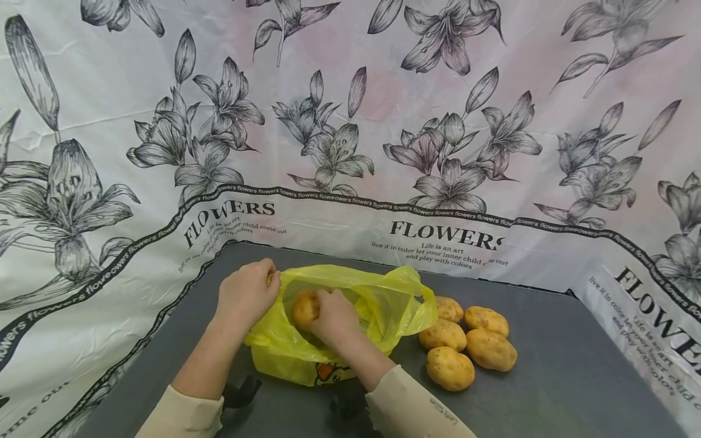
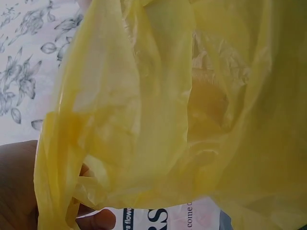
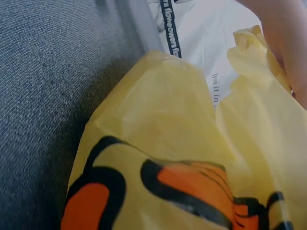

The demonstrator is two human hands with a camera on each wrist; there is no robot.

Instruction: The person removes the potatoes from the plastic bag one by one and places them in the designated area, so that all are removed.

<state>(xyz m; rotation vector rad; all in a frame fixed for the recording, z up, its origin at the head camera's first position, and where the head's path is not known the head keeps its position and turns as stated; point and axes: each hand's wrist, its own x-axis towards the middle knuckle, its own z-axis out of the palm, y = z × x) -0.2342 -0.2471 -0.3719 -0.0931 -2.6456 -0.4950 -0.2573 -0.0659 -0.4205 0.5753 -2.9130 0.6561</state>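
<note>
A yellow plastic bag [image 1: 290, 359] stands on the dark table with its mouth spread wide. My left hand [image 1: 246, 295] grips the bag's left rim; the left wrist view shows that hand [image 2: 19, 184] at the edge of the crumpled plastic. Inside the bag's opening my right hand [image 1: 336, 319] holds a potato [image 1: 305, 309], fingers around its right side. The right wrist view is mostly filled by the bag's printed side [image 3: 163, 124], which hides the right hand there. What lies at the bottom of the bag cannot be seen.
Several potatoes [image 1: 491, 350] sit in a group on the table [image 1: 547, 389], right of the bag. Two dark objects [image 1: 241, 392] lie under the forearms, too shadowed to identify. Behind the table hangs a white flower-printed cloth [image 1: 328, 231].
</note>
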